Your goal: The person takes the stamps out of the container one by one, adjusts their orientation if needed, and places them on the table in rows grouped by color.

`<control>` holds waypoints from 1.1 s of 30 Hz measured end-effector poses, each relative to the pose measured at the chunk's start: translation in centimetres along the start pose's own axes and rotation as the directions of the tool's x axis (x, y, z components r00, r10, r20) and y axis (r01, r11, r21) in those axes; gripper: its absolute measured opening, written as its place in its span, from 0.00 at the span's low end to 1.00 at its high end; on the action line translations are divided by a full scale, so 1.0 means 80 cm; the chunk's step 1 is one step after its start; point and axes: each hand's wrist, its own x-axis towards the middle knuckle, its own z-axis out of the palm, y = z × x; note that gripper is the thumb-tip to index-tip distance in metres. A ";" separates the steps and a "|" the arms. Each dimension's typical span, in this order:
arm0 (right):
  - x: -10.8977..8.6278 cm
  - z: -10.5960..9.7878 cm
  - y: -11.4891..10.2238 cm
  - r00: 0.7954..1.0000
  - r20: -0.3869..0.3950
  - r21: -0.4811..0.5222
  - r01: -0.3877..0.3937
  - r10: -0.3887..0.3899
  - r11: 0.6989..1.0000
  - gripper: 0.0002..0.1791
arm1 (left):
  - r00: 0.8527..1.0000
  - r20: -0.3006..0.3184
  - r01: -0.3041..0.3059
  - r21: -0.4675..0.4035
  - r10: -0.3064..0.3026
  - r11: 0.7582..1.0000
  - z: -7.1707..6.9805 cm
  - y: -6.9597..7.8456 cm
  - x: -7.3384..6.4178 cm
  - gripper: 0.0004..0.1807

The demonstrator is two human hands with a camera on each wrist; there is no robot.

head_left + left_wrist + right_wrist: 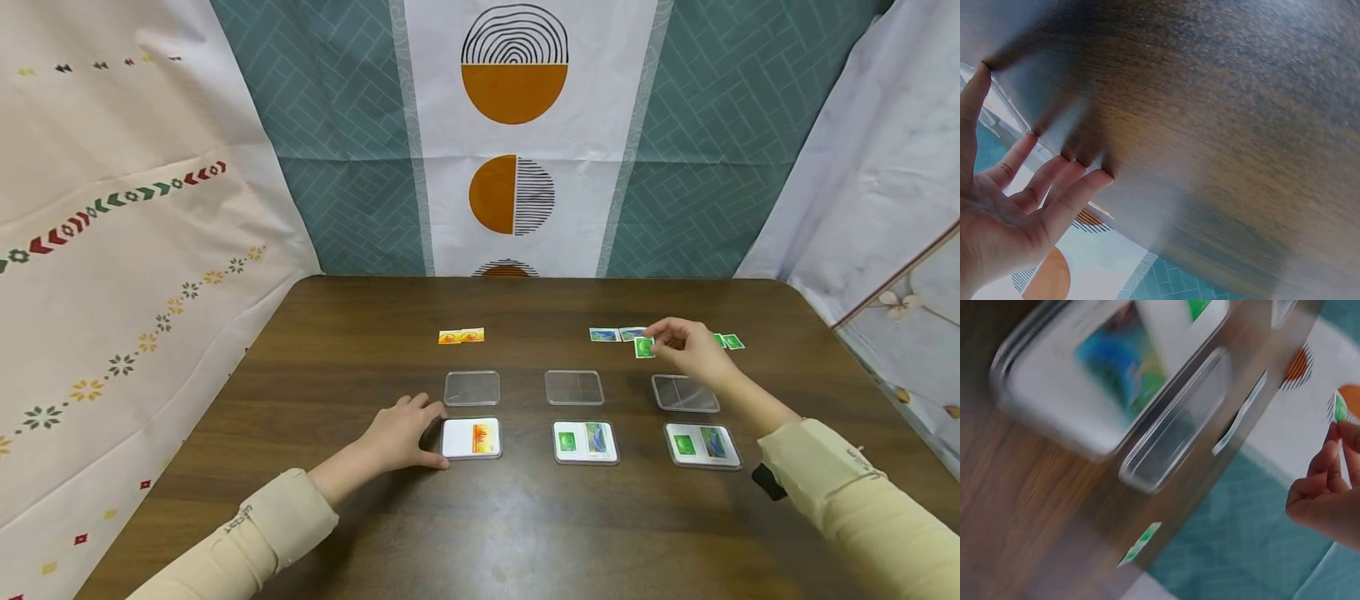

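My right hand [688, 346] pinches a small green stamp [644, 347] between thumb and fingertips, above the far part of the table. In the right wrist view the stamp [1340, 407] stands up edge-on from the fingers. My left hand [405, 435] rests on the table with its fingers spread, thumb and index finger right at the left side of a clear case [457, 440]. That case holds a white card with one orange stamp [485, 437] on its right half, the left half plain white. The left wrist view shows the fingertips [1107, 177] down on the wood.
Two more cases [586, 458] [702, 460] each hold a green and a blue stamp. Behind the row lie three clear lids [472, 388] [573, 388] [685, 394]. Farther back are orange stamps [461, 336], blue stamps [604, 335] and green stamps [732, 342].
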 end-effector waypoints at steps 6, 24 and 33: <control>0.004 -0.018 0.026 1.000 -0.030 -0.056 -0.003 0.002 0.998 0.10 | 1.000 0.001 0.006 0.000 -0.006 1.000 -0.001 0.001 0.000 0.34; 0.031 -0.051 0.069 0.997 0.044 -0.249 -0.052 0.065 0.967 0.09 | 1.000 0.000 0.009 -0.007 -0.009 1.000 0.001 0.000 -0.001 0.34; 0.030 -0.054 0.101 0.992 0.052 -0.321 -0.089 0.112 0.943 0.09 | 1.000 0.005 0.011 0.005 -0.011 1.000 0.005 -0.002 0.001 0.35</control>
